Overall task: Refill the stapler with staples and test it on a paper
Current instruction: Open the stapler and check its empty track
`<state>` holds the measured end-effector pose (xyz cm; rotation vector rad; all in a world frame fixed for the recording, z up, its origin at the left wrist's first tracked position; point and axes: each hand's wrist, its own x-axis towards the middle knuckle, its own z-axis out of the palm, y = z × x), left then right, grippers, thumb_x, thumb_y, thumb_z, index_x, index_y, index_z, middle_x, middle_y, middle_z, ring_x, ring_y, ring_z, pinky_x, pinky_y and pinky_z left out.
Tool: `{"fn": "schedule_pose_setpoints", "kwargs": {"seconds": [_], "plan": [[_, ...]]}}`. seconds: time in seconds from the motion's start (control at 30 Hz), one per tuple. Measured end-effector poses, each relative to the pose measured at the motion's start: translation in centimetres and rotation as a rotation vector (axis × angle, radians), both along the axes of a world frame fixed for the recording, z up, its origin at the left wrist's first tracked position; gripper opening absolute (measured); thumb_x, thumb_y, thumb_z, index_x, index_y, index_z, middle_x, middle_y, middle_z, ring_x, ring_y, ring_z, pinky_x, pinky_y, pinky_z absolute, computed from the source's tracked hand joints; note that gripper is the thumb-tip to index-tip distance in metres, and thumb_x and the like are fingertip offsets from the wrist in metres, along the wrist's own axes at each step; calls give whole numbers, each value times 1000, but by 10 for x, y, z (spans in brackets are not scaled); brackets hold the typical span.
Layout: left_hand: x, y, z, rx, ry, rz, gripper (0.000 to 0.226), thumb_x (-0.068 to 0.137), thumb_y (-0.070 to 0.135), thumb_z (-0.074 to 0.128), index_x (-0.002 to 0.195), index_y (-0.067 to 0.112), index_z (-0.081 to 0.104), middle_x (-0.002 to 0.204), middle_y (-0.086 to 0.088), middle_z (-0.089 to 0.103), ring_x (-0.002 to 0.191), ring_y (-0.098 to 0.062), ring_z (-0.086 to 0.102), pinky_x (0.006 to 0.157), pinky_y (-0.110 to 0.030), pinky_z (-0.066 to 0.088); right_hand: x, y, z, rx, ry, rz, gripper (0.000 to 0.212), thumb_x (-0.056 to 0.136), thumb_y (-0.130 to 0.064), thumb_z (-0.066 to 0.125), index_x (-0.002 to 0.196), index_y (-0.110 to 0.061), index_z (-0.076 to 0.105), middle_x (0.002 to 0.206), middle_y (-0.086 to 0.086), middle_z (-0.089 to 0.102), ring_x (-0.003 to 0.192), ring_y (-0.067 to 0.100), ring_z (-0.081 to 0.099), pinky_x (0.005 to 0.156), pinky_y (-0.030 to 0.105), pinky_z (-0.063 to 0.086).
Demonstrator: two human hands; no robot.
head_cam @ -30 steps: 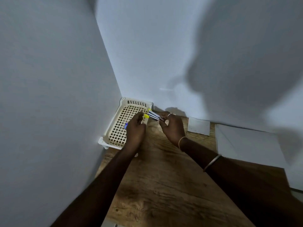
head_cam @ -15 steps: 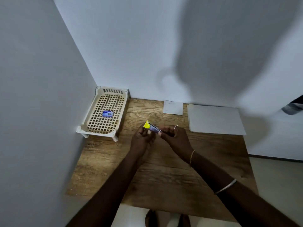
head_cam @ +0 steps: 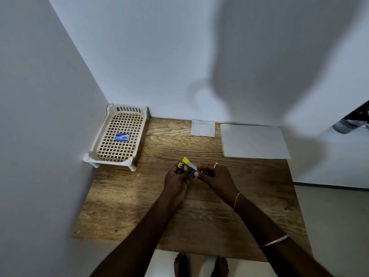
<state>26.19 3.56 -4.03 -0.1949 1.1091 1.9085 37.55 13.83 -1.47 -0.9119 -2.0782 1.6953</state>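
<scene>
A small yellow and metal stapler [head_cam: 188, 165] is held over the middle of the wooden table [head_cam: 139, 206]. My left hand [head_cam: 176, 179] grips its front end. My right hand [head_cam: 216, 180] pinches its rear end; its fingers hide that part. A small blue staple box [head_cam: 122, 137] lies in the cream plastic basket [head_cam: 95, 154] at the back left corner. A stack of white paper [head_cam: 254, 141] lies at the back right of the table.
A small white square sheet [head_cam: 203, 127] lies against the back wall between the basket and the paper. White walls close the table on the left and behind. The table's right and front edges drop to the floor; bare feet [head_cam: 200, 264] show below the front edge.
Both hands carried the stapler from over the basket back to the table's middle. The camera view tilted down and pulled back, and the staple box in the basket is uncovered.
</scene>
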Motion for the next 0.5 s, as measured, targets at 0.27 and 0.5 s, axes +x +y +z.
{"fn": "schedule_pose_setpoints", "kwargs": {"seconds": [0.27,0.5], "plan": [[-11,14,10,13,1,98,19,95,-14,48,95,1,60,100,-15,67,80,-19,72,69,-29,62,-33,12,11,424,-99,60,17,83,-28,78,99,-24,78,85,-9,63,78,-3,55,63,8,35],[-17,18,21,30,67,101,22,95,-16,48,90,3,59,79,-4,75,77,-16,71,71,-31,62,-43,8,20,379,-9,-46,15,80,-13,78,94,-19,77,84,-7,64,79,1,59,65,12,40]]}}
